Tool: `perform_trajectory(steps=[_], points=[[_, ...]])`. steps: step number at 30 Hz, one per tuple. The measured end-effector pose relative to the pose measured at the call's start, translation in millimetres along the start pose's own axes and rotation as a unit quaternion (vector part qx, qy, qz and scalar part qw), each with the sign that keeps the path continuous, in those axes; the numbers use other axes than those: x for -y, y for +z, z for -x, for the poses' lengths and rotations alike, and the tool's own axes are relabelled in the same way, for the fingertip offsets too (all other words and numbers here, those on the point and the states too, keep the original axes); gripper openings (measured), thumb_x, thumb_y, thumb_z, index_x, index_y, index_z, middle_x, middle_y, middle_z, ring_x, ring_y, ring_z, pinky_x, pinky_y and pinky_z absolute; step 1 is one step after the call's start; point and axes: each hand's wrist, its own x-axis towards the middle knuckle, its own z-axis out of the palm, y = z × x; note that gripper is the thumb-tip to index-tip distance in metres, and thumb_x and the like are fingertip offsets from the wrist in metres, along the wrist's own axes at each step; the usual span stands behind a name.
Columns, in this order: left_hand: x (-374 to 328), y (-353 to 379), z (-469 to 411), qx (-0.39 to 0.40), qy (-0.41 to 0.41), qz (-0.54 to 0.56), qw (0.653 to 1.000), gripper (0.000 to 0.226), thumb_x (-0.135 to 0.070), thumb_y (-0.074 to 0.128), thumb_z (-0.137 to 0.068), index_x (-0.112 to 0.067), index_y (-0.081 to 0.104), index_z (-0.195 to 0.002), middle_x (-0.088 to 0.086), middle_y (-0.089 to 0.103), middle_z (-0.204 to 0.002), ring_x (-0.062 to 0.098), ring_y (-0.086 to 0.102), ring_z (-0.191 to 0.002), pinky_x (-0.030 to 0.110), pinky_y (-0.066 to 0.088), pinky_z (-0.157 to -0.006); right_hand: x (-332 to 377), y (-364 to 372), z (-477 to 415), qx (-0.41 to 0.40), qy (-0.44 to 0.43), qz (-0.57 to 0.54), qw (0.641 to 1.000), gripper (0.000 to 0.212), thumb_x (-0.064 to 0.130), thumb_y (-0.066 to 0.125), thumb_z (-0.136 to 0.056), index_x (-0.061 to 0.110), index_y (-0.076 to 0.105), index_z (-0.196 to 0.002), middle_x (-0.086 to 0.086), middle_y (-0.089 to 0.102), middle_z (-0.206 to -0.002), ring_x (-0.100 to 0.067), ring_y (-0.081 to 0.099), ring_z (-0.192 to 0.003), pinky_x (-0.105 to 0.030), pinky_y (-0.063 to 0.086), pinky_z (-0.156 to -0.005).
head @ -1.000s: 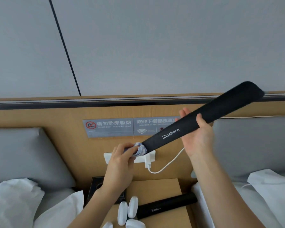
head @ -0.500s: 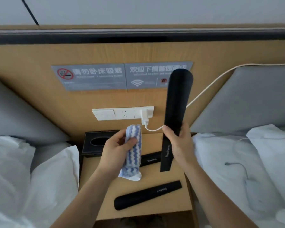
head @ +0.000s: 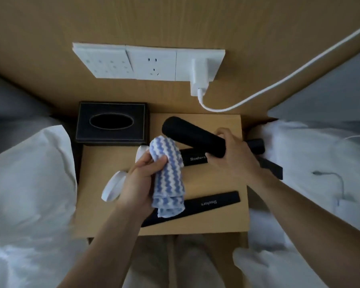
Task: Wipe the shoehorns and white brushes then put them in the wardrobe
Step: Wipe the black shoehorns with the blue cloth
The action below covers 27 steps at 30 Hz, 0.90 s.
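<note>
Left hand [head: 137, 183], fingers curled tight round the striped cloth [head: 168, 179], hovered over the worktop [head: 227, 221], partly covering the white brushes [head: 112, 187]. Right hand [head: 233, 154] gripped one shoehorn [head: 191, 138] mid-length, wide end pointing up-left, above two more shoehorns [head: 212, 203] lying flat.
</note>
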Motion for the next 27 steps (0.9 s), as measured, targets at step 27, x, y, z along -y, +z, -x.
perform_trajectory(steps=[27], points=[[18.7,-31.5,-35.2,-0.03,-0.009,-0.008,0.999,0.042,-0.015,0.058,-0.075,-0.012,0.059,-0.116,0.009,0.068,-0.094,0.018,0.068,-0.07,0.028,0.055,-0.055,-56.4,121.8,16.7,0.125,-0.148,0.137,0.971,0.04,0.035,0.074,-0.075,0.01,0.065,-0.106,-0.007,0.062,-0.105,-0.028,0.057,-0.103,-0.035,0.043,-0.087]])
